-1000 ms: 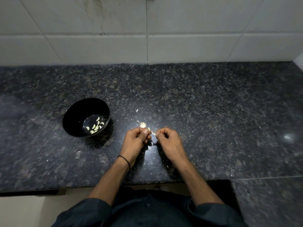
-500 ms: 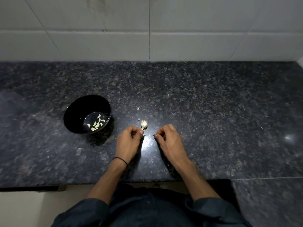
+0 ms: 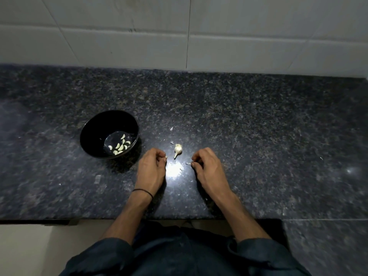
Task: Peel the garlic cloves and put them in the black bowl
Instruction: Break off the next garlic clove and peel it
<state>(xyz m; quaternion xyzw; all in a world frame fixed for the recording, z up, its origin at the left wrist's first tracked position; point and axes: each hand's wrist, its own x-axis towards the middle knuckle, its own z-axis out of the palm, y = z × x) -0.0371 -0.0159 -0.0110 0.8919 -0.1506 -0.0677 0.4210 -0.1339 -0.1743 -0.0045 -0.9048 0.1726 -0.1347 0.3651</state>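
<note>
A black bowl (image 3: 95, 132) stands on the dark granite counter, left of my hands, with several peeled cloves (image 3: 121, 146) in its bottom. A small garlic piece with a stem (image 3: 177, 149) lies on the counter between my hands. My left hand (image 3: 152, 170) rests on the counter with curled fingers, and a small pale clove (image 3: 166, 156) shows at its fingertips. My right hand (image 3: 207, 166) also rests with curled fingers and pinches a thin scrap of peel (image 3: 188, 163).
Small flakes of garlic skin (image 3: 171, 128) lie on the counter (image 3: 258, 136) beyond my hands. A white tiled wall (image 3: 219, 46) rises behind it. The counter's front edge runs just under my forearms.
My hands were together at the clove and have drawn apart, left going left and right going right. The garlic piece on the counter now lies uncovered between them.
</note>
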